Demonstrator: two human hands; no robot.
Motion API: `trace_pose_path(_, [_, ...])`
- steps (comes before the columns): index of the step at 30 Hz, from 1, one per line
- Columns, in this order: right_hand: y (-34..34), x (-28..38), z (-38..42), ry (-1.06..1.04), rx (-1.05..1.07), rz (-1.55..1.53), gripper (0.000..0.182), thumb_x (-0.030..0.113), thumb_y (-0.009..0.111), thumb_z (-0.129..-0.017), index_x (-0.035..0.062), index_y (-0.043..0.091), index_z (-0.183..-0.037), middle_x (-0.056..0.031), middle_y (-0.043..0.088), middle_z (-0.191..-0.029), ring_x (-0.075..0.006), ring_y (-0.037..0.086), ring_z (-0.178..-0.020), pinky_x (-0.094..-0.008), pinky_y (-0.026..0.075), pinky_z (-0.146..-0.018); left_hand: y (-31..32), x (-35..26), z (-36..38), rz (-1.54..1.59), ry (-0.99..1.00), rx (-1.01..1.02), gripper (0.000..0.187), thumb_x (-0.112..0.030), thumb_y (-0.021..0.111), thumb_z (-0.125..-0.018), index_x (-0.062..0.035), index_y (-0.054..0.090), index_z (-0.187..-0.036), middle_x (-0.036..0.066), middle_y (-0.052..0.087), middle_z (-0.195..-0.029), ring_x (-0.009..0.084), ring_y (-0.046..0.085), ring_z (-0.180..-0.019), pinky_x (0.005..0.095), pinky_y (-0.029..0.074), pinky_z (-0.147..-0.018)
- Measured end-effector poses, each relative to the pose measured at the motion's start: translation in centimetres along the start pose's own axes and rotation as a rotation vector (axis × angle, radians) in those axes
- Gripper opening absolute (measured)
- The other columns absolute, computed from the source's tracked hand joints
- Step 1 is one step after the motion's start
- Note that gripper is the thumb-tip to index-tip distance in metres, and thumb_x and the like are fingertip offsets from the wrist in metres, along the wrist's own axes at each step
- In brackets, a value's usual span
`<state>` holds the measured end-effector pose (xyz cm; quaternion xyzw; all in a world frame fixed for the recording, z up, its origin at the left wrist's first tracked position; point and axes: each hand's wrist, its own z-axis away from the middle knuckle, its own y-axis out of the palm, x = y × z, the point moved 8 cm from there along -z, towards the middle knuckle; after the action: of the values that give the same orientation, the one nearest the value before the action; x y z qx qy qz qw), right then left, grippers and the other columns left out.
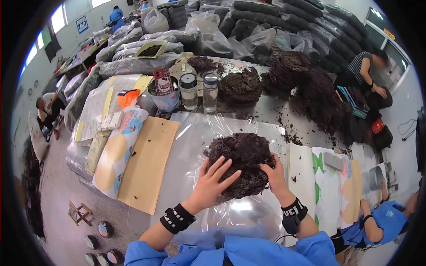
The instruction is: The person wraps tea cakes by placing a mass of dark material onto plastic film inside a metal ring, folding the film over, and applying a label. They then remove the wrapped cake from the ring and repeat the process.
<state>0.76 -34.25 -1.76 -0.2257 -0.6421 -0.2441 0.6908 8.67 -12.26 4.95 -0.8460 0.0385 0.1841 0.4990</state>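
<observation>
A thick, dark brown clump that looks like dried seaweed [242, 155] rests on clear plastic sheeting [186, 177] in front of me. My left hand [216, 179] lies flat on its left side with the fingers spread. At the right edge, my right hand [276, 175] grips the clump, thumb on top and the other fingers partly hidden. Behind it stands a round stack of the same dark material [241, 87], with a taller stack [290, 66] farther right. Loose crumbs are scattered around.
Two lidded bottles [189, 95] and a tub [163, 98] holding a red phone stand behind the sheeting. Brown paper [148, 164] lies left, a grey block [333, 161] right. Bagged dark bundles [262, 17] are piled at the back. A co-worker in blue [384, 221] is close on the right.
</observation>
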Motion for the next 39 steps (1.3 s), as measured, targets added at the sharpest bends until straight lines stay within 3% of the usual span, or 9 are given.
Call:
trace_pose_path(5, [0.7, 2.3, 0.7, 0.112, 0.009, -0.349, 0.047, 0.006, 0.068, -0.084, 0.0009, 0.051, -0.128, -0.0081, 0.062, -0.114, -0.0160, 0.060, -0.103, -0.0316, 0.049, -0.093, -1.9, 0.5, 0.2, 0.149, 0.040, -0.131, 0.082, -0.035, 0.075, -0.068, -0.0186, 0.052, -0.145, 0.025, 0.027, -0.160, 0.0464, 0.022, -0.148, 0.0603, 0.011, -0.119])
trace_pose_path(9, [2.0, -0.9, 0.7, 0.139, -0.014, -0.290, 0.049, 0.011, 0.068, -0.085, 0.0001, 0.051, -0.129, -0.0123, 0.063, -0.116, -0.0206, 0.061, -0.106, -0.0344, 0.048, -0.095, -2.5, 2.4, 2.3, 0.468, -0.083, -0.320, 0.081, -0.017, 0.058, -0.066, -0.0072, 0.048, -0.146, 0.027, 0.023, -0.161, 0.0449, 0.019, -0.150, 0.0580, 0.010, -0.120])
trace_pose_path(11, [2.6, 1.1, 1.0, -0.032, 0.022, 0.384, 0.055, 0.018, 0.070, -0.086, -0.0012, 0.048, -0.132, -0.0186, 0.062, -0.120, -0.0280, 0.061, -0.113, -0.0380, 0.046, -0.099, -0.8, 4.4, 3.5, 0.639, -0.233, -0.340, 0.081, -0.020, 0.059, -0.069, -0.0049, 0.045, -0.148, 0.026, 0.019, -0.162, 0.0447, 0.017, -0.151, 0.0545, 0.012, -0.121])
trace_pose_path(16, [2.4, 5.8, 2.1, -0.349, 0.024, 0.761, 0.082, 0.030, 0.074, -0.089, -0.0024, 0.031, -0.152, -0.0264, 0.049, -0.142, -0.0300, 0.049, -0.133, -0.0368, 0.036, -0.112, 0.3, 5.9, 6.5, 0.762, -0.350, -0.582, 0.077, -0.044, 0.049, -0.096, 0.0021, 0.029, -0.154, 0.022, 0.018, -0.163, 0.0347, 0.018, -0.152, 0.0492, 0.018, -0.121])
trace_pose_path(19, [2.9, 4.0, -0.3, -0.247, 0.092, 0.140, 0.068, 0.024, 0.066, -0.096, -0.0026, 0.036, -0.150, -0.0216, 0.047, -0.148, -0.0253, 0.046, -0.136, -0.0353, 0.034, -0.114, 1.2, 5.3, 5.1, 0.744, -0.395, -0.584, 0.074, -0.037, 0.052, -0.095, 0.0020, 0.031, -0.154, 0.022, 0.019, -0.162, 0.0346, 0.021, -0.150, 0.0483, 0.020, -0.121])
trace_pose_path(25, [4.3, 1.4, 0.0, -0.174, 0.002, -0.026, 0.050, 0.015, 0.057, -0.100, -0.0010, 0.045, -0.145, -0.0164, 0.056, -0.140, -0.0240, 0.053, -0.129, -0.0347, 0.038, -0.111, -0.2, 4.8, 1.5, 0.619, -0.520, -0.558, 0.071, -0.016, 0.065, -0.086, -0.0004, 0.039, -0.150, 0.023, 0.026, -0.159, 0.0372, 0.031, -0.145, 0.0472, 0.024, -0.119])
trace_pose_path(32, [4.9, 3.7, 0.2, -0.299, 0.075, 0.599, 0.058, 0.020, 0.061, -0.095, -0.0024, 0.042, -0.145, -0.0258, 0.043, -0.148, -0.0406, 0.041, -0.139, -0.0450, 0.033, -0.115, 1.2, 5.8, -0.4, 0.272, -0.598, -0.172, 0.071, -0.010, 0.073, -0.074, -0.0101, 0.053, -0.142, 0.024, 0.039, -0.149, 0.0424, 0.038, -0.139, 0.0489, 0.033, -0.115])
trace_pose_path(35, [9.6, 9.8, 1.3, -0.772, 0.388, 0.877, 0.084, 0.050, 0.065, -0.087, -0.0010, 0.039, -0.149, -0.0262, 0.036, -0.153, -0.0443, 0.034, -0.142, -0.0569, 0.022, -0.118, 2.0, 6.1, -0.4, 0.273, -0.613, -0.194, 0.064, -0.010, 0.072, -0.072, -0.0082, 0.058, -0.135, 0.023, 0.044, -0.142, 0.0418, 0.041, -0.132, 0.0486, 0.036, -0.112])
trace_pose_path(39, [12.6, 5.5, 1.3, -0.755, 0.577, 1.040, 0.097, 0.066, 0.063, -0.082, 0.0018, 0.039, -0.150, -0.0238, 0.035, -0.155, -0.0413, 0.028, -0.147, -0.0605, 0.019, -0.118, 1.9, 6.6, -1.1, 0.158, -0.588, -0.109, 0.062, -0.007, 0.071, -0.072, -0.0063, 0.057, -0.132, 0.022, 0.045, -0.139, 0.0425, 0.042, -0.130, 0.0500, 0.036, -0.111])
